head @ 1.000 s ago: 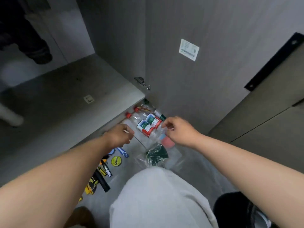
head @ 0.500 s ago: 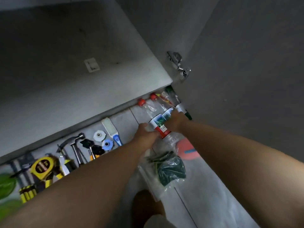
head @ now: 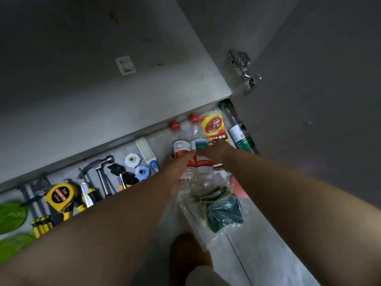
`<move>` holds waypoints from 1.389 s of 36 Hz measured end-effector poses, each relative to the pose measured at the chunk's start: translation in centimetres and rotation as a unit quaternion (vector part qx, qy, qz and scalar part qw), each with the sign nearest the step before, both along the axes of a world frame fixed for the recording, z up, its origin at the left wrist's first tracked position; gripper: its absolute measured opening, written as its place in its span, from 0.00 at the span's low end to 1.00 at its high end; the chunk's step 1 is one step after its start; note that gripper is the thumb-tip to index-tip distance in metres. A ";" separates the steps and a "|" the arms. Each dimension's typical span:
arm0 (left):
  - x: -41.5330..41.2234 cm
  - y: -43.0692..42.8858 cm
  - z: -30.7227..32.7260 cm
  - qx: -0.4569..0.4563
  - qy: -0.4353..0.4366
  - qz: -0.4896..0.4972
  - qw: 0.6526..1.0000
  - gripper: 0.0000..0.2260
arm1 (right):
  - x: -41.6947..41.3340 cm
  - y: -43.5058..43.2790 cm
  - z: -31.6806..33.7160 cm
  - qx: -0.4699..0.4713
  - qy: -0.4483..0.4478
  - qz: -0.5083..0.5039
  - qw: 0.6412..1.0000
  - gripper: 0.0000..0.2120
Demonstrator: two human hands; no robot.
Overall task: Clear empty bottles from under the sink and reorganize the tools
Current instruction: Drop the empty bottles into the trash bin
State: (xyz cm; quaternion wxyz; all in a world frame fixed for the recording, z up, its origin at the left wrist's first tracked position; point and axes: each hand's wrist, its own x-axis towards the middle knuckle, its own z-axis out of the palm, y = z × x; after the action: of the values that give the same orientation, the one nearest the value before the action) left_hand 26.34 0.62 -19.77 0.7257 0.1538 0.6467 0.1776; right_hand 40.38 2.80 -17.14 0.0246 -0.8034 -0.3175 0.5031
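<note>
Nearest, a clear bag of green scouring pads (head: 220, 207) is seen lying against the bases of two clear, red-capped bottles, which lie side by side on the cabinet floor (head: 160, 141), caps pointing far. The left bottle (head: 179, 148) is held in the grip of the left hand (head: 175, 164) and the right bottle (head: 200, 144) in that of the right hand (head: 218, 153), fingers curled over the labels, though blur softens this. Thin, smooth plastic could be crushed or let slip, and the bag could be dragged out too. To the left, "2m" can be read on a yellow tape measure (head: 59, 195). Farther right, a yellow packet (head: 214, 126) and a green-capped bottle (head: 240, 133) could be knocked; their print cannot be read.
</note>
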 end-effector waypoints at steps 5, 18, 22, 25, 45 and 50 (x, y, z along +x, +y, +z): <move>-1.8 -1.3 3.2 -0.021 -0.061 -0.022 0.998 0.26 | 0.3 -1.7 3.3 -0.031 0.057 -0.021 0.998 0.27; -2.7 -5.9 17.5 0.130 -0.050 -0.158 0.978 0.22 | 1.0 -10.2 16.2 0.057 0.134 -0.055 0.988 0.14; -1.3 -7.7 23.5 0.199 -0.038 -0.253 0.946 0.20 | 2.7 -14.7 21.3 0.160 0.145 -0.112 0.970 0.17; 0.5 -9.4 27.8 0.210 -0.028 -0.325 0.921 0.18 | 4.4 -18.3 24.6 0.228 0.158 -0.152 0.949 0.21; 13.1 -28.2 31.7 0.243 -0.063 -0.532 0.808 0.13 | 15.5 -50.7 25.3 0.289 -0.004 -0.291 0.912 0.27; 14.1 -29.9 31.6 0.272 -0.059 -0.553 0.785 0.21 | 15.6 -56.2 22.3 0.256 -0.136 -0.263 0.920 0.23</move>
State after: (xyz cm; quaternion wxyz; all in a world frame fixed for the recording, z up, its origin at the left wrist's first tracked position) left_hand 40.45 -29.30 11.83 0.6640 0.6657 0.3316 -0.0771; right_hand 56.02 -53.38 5.13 0.3171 -0.8851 -0.2126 0.2662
